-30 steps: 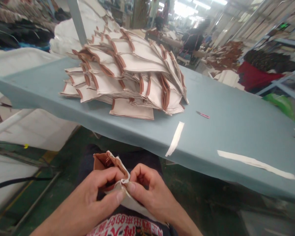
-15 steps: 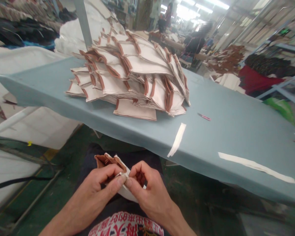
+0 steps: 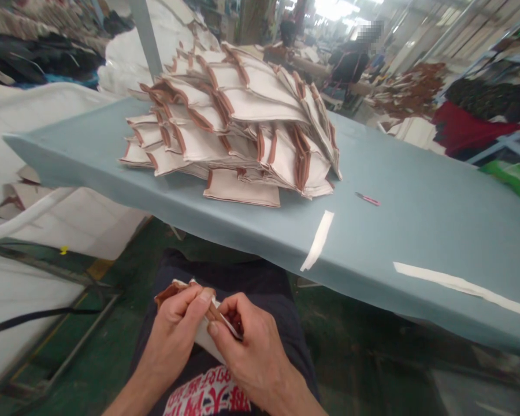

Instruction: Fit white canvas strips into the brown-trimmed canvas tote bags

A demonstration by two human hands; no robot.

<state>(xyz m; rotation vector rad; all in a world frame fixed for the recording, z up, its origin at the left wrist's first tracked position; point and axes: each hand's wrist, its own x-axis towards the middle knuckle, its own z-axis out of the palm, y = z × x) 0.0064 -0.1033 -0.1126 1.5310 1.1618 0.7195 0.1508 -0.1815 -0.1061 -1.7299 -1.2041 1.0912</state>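
Observation:
Over my lap I hold a small cream fabric piece with brown trim. My left hand pinches its upper edge between thumb and fingers. My right hand grips the same piece from the right, fingers curled round it. Much of the piece is hidden behind both hands. On the blue-grey table in front of me lies a big heap of matching cream pieces with brown edging.
A small pink tool lies on the table right of the heap. Two white strips rest near the table's front edge. White bags stand at the left. A person works far behind.
Both hands have drawn closer to my body and lower, turning the fabric piece so less of it shows. The view has tilted slightly.

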